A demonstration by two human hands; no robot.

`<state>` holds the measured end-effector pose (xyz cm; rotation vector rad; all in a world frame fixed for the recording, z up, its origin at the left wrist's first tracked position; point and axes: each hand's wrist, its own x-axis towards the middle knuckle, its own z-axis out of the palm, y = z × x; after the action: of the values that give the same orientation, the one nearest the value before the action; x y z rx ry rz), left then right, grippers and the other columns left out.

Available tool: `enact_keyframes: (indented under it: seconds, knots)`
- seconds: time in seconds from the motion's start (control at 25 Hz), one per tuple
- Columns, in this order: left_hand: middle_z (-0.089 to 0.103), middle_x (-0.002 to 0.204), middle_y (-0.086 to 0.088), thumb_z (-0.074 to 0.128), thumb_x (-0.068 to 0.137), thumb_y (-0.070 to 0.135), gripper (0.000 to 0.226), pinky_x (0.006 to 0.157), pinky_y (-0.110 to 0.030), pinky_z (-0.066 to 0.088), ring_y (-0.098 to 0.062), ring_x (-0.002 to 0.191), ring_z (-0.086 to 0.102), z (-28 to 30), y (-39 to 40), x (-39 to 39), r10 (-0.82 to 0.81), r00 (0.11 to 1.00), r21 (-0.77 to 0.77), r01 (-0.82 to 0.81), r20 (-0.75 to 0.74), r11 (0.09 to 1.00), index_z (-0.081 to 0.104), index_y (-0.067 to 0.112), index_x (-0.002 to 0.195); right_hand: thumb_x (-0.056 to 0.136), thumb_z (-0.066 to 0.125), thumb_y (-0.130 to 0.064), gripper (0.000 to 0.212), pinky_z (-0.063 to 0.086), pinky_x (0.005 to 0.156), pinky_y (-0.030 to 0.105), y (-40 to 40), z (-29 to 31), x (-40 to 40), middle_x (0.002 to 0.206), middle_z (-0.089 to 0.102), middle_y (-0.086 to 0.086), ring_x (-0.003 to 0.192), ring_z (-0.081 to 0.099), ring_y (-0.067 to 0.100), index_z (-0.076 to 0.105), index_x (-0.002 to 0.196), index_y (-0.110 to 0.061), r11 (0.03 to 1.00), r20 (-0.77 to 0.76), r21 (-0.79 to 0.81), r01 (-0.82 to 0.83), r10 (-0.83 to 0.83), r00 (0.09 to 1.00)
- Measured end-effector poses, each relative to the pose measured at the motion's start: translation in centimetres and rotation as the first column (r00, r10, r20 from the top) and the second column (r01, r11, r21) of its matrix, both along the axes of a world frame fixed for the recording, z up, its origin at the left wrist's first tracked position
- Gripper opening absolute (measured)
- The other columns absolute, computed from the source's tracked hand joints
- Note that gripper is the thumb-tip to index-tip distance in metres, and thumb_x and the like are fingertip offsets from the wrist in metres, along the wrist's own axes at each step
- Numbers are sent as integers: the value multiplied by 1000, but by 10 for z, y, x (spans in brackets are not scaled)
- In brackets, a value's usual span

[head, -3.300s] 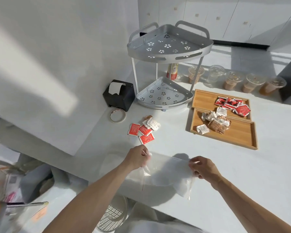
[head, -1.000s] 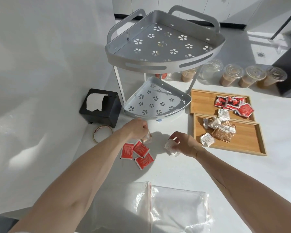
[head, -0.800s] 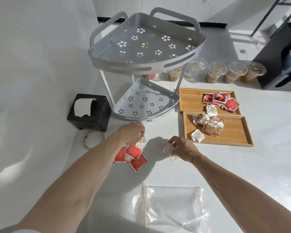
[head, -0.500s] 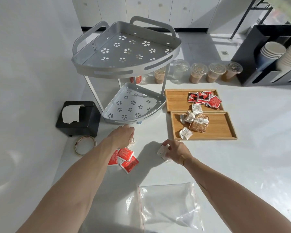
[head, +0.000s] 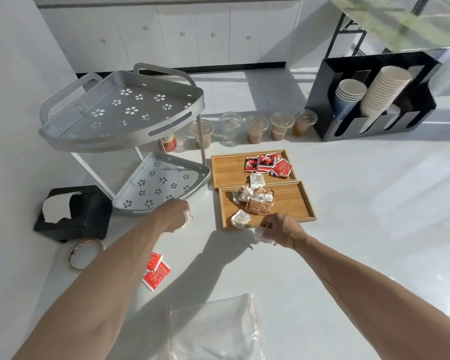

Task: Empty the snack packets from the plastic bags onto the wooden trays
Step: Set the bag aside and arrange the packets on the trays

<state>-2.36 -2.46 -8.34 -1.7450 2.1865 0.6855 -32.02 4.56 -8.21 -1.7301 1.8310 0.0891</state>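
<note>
Two wooden trays lie side by side. The far tray [head: 229, 170] holds red packets [head: 268, 163]. The near tray [head: 291, 201] holds white and brown packets [head: 257, 202]. My right hand [head: 281, 228] is shut on a white packet [head: 259, 235] just in front of the near tray's front edge. My left hand [head: 173, 215] is shut on a small white packet [head: 188, 217], left of the trays beside the rack. Red packets [head: 156, 271] lie on the counter under my left forearm. An empty clear plastic bag [head: 213, 331] lies flat at the near edge.
A two-tier grey corner rack [head: 125, 118] stands left of the trays. A black tissue box [head: 73, 214] and a tape roll [head: 85, 253] are at the left. Lidded drink cups [head: 255, 127] line the back, with a black paper-cup holder [head: 374, 100] at right.
Both hands put the bag down, each picked up a packet from the counter pile, and have moved right toward the trays. The view has shifted right.
</note>
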Motion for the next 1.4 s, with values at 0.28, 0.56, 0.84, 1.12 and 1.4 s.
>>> enact_keyframes:
  seconds: [0.28,0.56,0.84,1.12,1.4]
  knots:
    - [63,122,-15,65,90,13,28,74,-26,42,-21,90,57,18,-51,-124,200,895,11,-214,-398,977,63,9,117,84,63,-28,20,58,79,38,-36,10,-92,103,73,9,87,71,29,70,103,-26,993,76,-20,120,-118,990]
    - [45,148,-13,63,90,8,57,103,-36,41,-32,131,46,7,-108,-210,564,736,226,-517,-375,826,42,6,143,85,61,-26,24,56,77,36,-78,-11,-123,109,70,11,96,66,30,69,108,-28,997,66,3,76,-76,995]
    - [51,140,-19,71,86,12,63,90,-36,50,-36,122,55,-10,-131,-242,616,783,222,-588,-87,778,41,-4,138,85,56,-25,31,47,65,32,-100,-34,-133,107,69,10,94,64,30,68,113,-29,999,84,27,45,-47,995]
    - [50,141,-19,74,83,10,69,98,-37,48,-35,127,52,-12,-131,-262,613,787,253,-581,-71,774,38,-3,141,88,54,-20,30,55,74,38,-102,-41,-139,111,70,8,96,64,28,68,114,-27,1000,39,6,-20,19,999]
    - [56,117,-6,76,82,15,31,86,-31,42,-24,109,54,14,-114,-262,577,731,270,-511,-364,816,63,10,110,83,53,-13,38,53,68,34,-93,-34,-143,110,71,8,94,65,27,69,114,-28,1000,68,3,14,-14,998]
